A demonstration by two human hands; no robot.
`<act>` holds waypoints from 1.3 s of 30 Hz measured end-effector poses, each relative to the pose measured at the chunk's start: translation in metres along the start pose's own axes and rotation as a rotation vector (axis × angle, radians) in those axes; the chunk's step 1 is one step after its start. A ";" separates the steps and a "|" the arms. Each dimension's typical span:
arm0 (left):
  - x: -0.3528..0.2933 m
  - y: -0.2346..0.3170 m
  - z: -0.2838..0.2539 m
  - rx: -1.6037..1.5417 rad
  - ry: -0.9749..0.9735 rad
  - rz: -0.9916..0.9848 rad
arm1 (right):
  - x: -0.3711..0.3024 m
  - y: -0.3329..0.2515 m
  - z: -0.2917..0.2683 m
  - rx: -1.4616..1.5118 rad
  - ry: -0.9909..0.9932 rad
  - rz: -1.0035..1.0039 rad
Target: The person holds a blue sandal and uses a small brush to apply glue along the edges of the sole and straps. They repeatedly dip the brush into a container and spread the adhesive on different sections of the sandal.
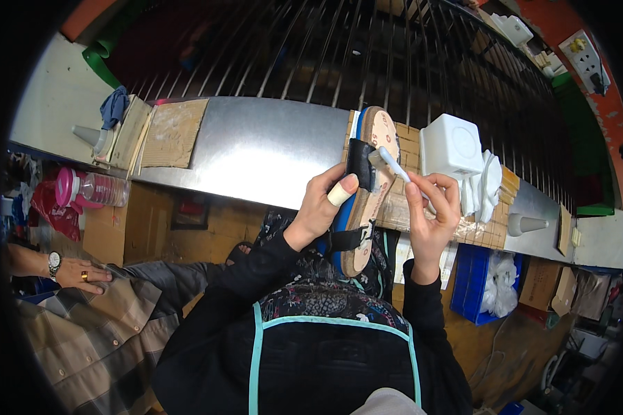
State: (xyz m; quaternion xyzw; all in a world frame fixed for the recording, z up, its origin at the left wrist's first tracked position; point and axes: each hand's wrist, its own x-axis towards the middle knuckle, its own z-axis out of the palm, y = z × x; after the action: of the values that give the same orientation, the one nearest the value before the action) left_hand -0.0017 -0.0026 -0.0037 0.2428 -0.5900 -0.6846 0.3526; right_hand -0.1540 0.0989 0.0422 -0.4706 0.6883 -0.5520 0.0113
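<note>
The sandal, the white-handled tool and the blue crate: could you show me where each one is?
Sandal (pixel 371 207), head view: tan surface between the straps.
White-handled tool (pixel 394 164), head view: its handle.
Blue crate (pixel 469 282), head view: its left side wall.

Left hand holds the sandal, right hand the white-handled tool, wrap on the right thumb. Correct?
No: the head view shows the wrap on the left thumb. Rest stands: left hand holds the sandal, right hand the white-handled tool.
</note>
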 end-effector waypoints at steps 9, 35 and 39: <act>0.000 -0.004 -0.003 0.015 -0.025 0.023 | 0.016 0.004 -0.001 -0.099 0.018 -0.079; 0.009 0.010 0.000 -0.036 -0.118 -0.228 | 0.020 0.022 -0.021 -0.031 -0.102 -0.203; 0.010 0.011 0.002 -0.071 -0.116 -0.238 | 0.018 0.023 -0.024 -0.077 -0.097 -0.218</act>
State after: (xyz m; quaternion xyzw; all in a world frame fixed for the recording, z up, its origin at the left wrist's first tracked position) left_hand -0.0070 -0.0095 0.0084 0.2585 -0.5518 -0.7550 0.2423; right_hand -0.1909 0.1040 0.0431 -0.5688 0.6525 -0.4996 -0.0338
